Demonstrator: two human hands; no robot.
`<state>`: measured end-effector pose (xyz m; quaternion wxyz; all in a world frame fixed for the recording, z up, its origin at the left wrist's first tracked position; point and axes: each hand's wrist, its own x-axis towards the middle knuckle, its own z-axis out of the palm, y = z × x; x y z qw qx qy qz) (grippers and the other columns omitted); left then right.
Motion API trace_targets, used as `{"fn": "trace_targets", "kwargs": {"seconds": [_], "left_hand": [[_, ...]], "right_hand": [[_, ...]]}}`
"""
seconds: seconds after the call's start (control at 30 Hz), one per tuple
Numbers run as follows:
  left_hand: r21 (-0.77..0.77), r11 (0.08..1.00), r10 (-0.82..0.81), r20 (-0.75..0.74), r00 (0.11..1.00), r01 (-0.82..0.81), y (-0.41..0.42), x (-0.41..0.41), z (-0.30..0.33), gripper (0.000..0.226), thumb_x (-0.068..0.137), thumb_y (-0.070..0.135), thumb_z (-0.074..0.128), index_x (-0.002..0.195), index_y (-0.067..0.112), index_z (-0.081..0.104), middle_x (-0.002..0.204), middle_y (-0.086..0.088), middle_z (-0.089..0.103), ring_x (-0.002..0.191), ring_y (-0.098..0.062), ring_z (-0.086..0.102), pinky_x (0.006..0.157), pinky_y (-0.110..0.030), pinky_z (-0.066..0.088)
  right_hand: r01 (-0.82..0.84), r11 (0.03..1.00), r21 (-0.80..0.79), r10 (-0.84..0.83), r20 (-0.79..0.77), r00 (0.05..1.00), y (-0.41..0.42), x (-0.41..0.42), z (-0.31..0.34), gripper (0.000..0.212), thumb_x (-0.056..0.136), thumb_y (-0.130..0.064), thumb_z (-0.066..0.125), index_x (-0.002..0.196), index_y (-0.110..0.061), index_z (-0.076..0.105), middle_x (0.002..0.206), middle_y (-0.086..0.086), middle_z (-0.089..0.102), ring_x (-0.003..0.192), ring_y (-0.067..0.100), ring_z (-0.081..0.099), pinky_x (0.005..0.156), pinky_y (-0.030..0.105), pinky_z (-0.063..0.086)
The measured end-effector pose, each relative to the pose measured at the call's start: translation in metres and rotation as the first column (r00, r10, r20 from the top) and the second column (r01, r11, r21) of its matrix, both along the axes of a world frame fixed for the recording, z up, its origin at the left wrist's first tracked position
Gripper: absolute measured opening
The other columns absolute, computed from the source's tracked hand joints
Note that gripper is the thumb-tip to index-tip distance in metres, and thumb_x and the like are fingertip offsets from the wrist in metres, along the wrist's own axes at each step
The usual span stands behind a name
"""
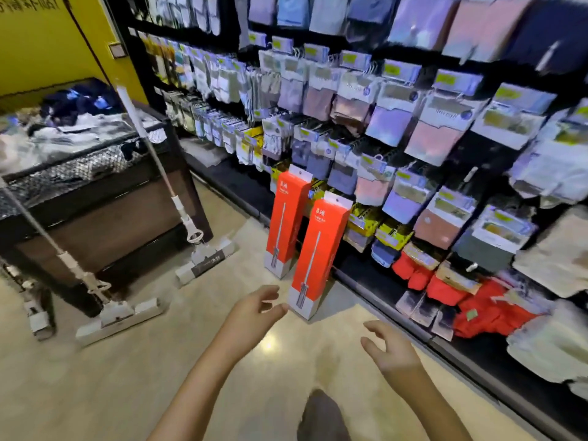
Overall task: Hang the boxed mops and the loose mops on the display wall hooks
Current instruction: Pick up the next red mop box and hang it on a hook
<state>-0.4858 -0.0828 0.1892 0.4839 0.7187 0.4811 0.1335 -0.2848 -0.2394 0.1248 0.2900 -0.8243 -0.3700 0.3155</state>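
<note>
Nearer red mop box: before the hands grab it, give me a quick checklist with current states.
1. Left hand free: ok, fingers relaxed, holding nothing.
2. Right hand free: ok, open and not holding anything.
3. Nearer tall red-and-white cardboard mop box upright on the floor against the shelf base: ok.
4. Path to it: ok, bare beige floor between hands and box.
5. Hang tab at the box top intact: cannot tell, blurred.
6. Free hook on the black display wall: cannot tell, packaged goods cover the visible hooks.
</note>
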Motion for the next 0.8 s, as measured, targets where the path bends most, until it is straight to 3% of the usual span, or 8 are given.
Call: {"fn": "trace_targets", "kwargs": {"seconds": [0.07, 0.2, 0.4, 0.53, 0.7, 0.8], "left_hand": [[-0.018, 1.0, -0.003, -0.007, 1.0, 0.003, 0.032, 0.03, -0.002, 0.042, 0.09, 0.025, 0.061, 0.13, 0.017, 0.053, 0.118, 0.005, 0.059, 0.1, -0.009, 0.055, 0.068, -0.003, 0.038], [-0.033, 0.999, -0.001, -0.031, 1.0, 0.0, 0.089, 0.074, -0.006, 0.042, 0.09, 0.027, 0.06, 0.13, 0.018, 0.052, 0.119, 0.004, 0.058, 0.099, -0.008, 0.055, 0.068, -0.002, 0.037], [-0.068, 0.997, 0.035, -0.06, 0.998, -0.039, 0.171, 0.101, -0.023, 0.04, 0.089, 0.023, 0.062, 0.127, 0.013, 0.054, 0.124, -0.002, 0.061, 0.104, -0.015, 0.059, 0.082, -0.02, 0.043], [-0.106, 0.994, 0.018, -0.109, 0.994, -0.03, 0.234, 0.112, -0.037, 0.036, 0.09, 0.023, 0.062, 0.124, 0.014, 0.054, 0.116, -0.001, 0.06, 0.104, -0.015, 0.058, 0.081, -0.02, 0.04], [-0.156, 0.986, -0.093, -0.173, 0.98, 0.066, 0.327, 0.142, -0.058, 0.04, 0.089, 0.026, 0.063, 0.126, 0.015, 0.054, 0.118, -0.002, 0.06, 0.105, -0.014, 0.059, 0.085, -0.024, 0.043], [-0.179, 0.967, -0.216, -0.189, 0.958, 0.182, 0.382, 0.174, -0.07, 0.035, 0.088, 0.024, 0.063, 0.122, 0.018, 0.055, 0.114, -0.001, 0.061, 0.1, -0.012, 0.06, 0.084, -0.023, 0.044]], "right_hand": [[0.045, 0.999, -0.014, -0.046, -0.03, 0.999, 0.032, 0.03, -0.002, 0.032, 0.092, -0.018, 0.058, 0.123, -0.013, 0.058, 0.126, 0.001, 0.059, 0.12, 0.017, 0.052, 0.099, 0.026, 0.037], [0.051, 0.999, -0.019, -0.052, -0.036, 0.998, 0.098, 0.082, -0.001, 0.031, 0.091, -0.019, 0.059, 0.122, -0.017, 0.058, 0.122, -0.002, 0.059, 0.116, 0.021, 0.057, 0.093, 0.028, 0.041], [-0.036, 0.999, -0.008, 0.036, 0.012, 0.999, 0.192, 0.126, 0.003, 0.036, 0.094, -0.023, 0.054, 0.13, -0.018, 0.053, 0.13, -0.003, 0.055, 0.121, 0.014, 0.052, 0.092, 0.024, 0.039], [0.009, 1.0, -0.017, -0.009, -0.011, 1.0, 0.246, 0.146, -0.003, 0.035, 0.095, -0.022, 0.053, 0.129, -0.015, 0.052, 0.129, 0.0, 0.054, 0.12, 0.017, 0.052, 0.092, 0.026, 0.038], [0.136, 0.988, -0.072, -0.14, -0.064, 0.988, 0.298, 0.175, -0.03, 0.037, 0.094, -0.021, 0.055, 0.131, -0.013, 0.051, 0.13, 0.003, 0.055, 0.124, 0.02, 0.051, 0.098, 0.029, 0.039], [0.225, 0.963, -0.15, -0.24, -0.088, 0.967, 0.325, 0.187, -0.049, 0.038, 0.093, -0.023, 0.057, 0.13, -0.013, 0.052, 0.13, 0.005, 0.058, 0.119, 0.02, 0.054, 0.088, 0.025, 0.039]]}}
